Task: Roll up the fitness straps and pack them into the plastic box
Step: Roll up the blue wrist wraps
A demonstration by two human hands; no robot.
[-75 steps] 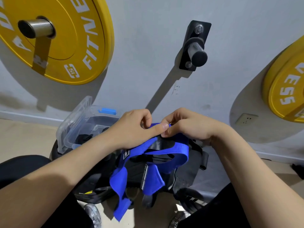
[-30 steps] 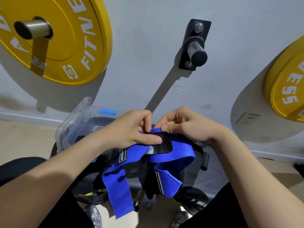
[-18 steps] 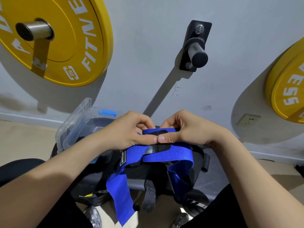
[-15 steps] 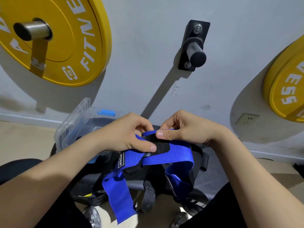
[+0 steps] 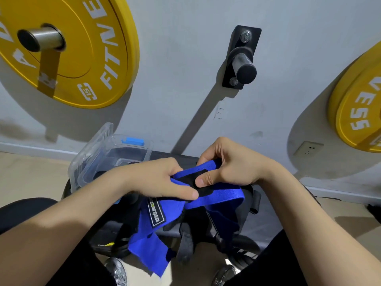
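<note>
I hold a blue fitness strap with a black patch and a black label in front of me. My left hand pinches its near end with thumb and fingers. My right hand grips the folded part, thumb pressed on the black patch. Loose blue lengths hang down between my knees. The clear plastic box with a blue latch stands open behind my left hand, its lid tilted up to the left. Dark contents show inside it.
A black stool under my hands carries the box and several black straps. On the grey wall hang a yellow weight plate at left, another yellow plate at right, and a bare black peg.
The fold in the strap has turned over: both hands shifted their grip on the black patch, and the hanging blue tails swung a little to the right.
</note>
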